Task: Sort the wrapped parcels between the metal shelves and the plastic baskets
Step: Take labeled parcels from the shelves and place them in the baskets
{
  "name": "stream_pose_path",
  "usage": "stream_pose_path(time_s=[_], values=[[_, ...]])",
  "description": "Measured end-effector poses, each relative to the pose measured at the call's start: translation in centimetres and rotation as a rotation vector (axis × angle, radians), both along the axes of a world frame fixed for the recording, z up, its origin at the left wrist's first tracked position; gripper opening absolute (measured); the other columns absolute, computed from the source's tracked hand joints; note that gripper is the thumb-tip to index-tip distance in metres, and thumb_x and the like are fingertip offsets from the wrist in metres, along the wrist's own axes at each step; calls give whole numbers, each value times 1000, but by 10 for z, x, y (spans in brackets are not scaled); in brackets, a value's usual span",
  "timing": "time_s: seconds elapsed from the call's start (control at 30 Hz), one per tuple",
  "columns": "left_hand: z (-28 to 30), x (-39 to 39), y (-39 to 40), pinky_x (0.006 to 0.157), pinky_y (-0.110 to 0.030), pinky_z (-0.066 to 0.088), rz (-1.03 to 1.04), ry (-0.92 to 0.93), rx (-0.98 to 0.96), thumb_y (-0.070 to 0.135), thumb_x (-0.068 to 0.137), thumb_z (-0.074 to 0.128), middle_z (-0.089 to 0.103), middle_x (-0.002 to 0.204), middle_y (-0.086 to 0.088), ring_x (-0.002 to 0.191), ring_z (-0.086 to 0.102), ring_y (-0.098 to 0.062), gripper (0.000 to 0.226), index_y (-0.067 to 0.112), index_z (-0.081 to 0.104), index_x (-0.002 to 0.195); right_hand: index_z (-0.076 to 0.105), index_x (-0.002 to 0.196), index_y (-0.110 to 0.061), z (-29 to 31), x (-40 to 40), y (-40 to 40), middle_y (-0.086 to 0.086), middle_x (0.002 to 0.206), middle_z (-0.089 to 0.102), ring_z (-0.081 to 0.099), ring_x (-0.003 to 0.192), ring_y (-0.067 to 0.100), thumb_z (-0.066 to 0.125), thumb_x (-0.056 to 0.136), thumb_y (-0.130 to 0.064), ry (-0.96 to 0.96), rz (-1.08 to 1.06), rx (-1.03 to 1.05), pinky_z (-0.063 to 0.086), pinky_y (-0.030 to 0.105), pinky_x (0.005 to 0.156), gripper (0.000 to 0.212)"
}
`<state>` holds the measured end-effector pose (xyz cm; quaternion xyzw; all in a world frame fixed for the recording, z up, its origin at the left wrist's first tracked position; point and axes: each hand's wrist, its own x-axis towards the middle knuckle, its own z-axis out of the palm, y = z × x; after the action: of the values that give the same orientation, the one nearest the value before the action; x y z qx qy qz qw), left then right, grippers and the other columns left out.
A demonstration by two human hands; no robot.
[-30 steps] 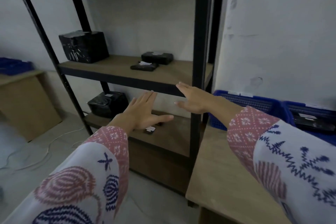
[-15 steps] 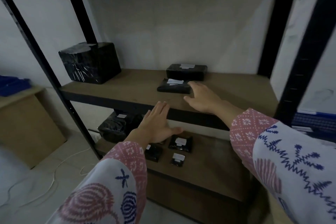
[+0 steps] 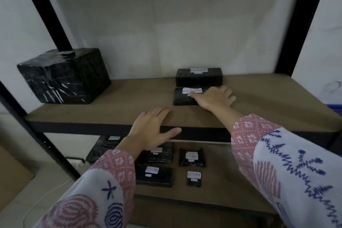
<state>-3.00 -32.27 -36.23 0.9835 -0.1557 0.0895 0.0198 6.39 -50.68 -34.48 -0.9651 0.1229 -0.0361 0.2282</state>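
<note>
**Right hand settles on the flat RETURN parcel**

At the left of the middle shelf [image 3: 118, 114] stands a large black-wrapped box [image 3: 63, 77], bulky and probably the heaviest thing here; it would likely want both hands under its lower edges, since the glossy film looks slippery.

The left hand [image 3: 150, 128] lies at the shelf's front edge, fingers straight and spread on the board, thumb out across the black rail. It holds nothing.

To the right, mid-shelf, a flat parcel [image 3: 185, 96] with a white RETURN label lies just in front of a thicker oblong parcel [image 3: 199, 77], also marked RETURN. The flat one looks thin, light and somewhat soft under its plastic; a pinch across its right end, thumb on top and fingers beneath, should lift it easily. The right hand [image 3: 214, 98] rests over that right end, thumb touching the label, fingers loosely bent down at the far side. Whether they already grip the parcel I cannot tell.

On the lower shelf [image 3: 222, 172] lie several small labelled packets [image 3: 192, 157], well apart from both hands.
</note>
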Motion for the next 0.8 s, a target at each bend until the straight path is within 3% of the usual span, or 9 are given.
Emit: stream_pose_path(time_s=[0.1,0.2,0.3,0.43,0.5,0.63,0.8], values=[[-3,11,16,105,-32,28,-51,-17,-14,80,68,10,31,149,4,129,37,-14,97,23,26,145,46,130,-9,5,1,3,16,141,33,28,130,35,61,74,-64,11,-53,128,25,42,105,79],[-9,14,22,108,-32,25,-56,-67,-14,80,68,9,30,150,3,132,35,-15,98,21,27,144,56,114,-9,6,8,-3,7,124,53,47,118,30,78,67,-46,-30,-52,405,41,35,96,64],[-14,14,23,106,-32,30,-45,-127,-18,81,69,10,37,146,4,128,42,-15,97,20,33,142,53,119,-8,4,1,-13,0,112,62,60,104,19,88,56,-29,-127,19,694,47,27,84,76],[-20,15,22,98,-35,40,-26,-189,-46,79,73,16,49,137,2,119,52,-19,93,17,46,135,37,122,-9,-8,-28,-23,0,110,58,58,99,12,80,72,-14,-316,124,780,44,24,87,66],[-23,16,21,94,-37,45,-21,-216,-52,78,75,20,55,131,0,114,56,-22,89,15,52,130,39,128,-11,-12,-38,-25,0,116,59,58,104,12,77,75,-10,-378,185,793,45,26,93,65],[-27,17,20,87,-37,50,-37,-269,-73,73,79,28,62,122,-3,106,62,-25,81,12,60,121,42,131,-15,-15,-39,-28,-4,116,61,58,110,12,73,76,-4,-387,244,819,45,33,101,64],[-28,17,21,87,-38,50,-44,-257,-70,73,80,27,63,121,-3,105,62,-25,81,11,61,119,43,130,-15,-16,-38,-28,-6,110,62,58,109,13,71,76,3,-393,256,870,45,34,101,63]])
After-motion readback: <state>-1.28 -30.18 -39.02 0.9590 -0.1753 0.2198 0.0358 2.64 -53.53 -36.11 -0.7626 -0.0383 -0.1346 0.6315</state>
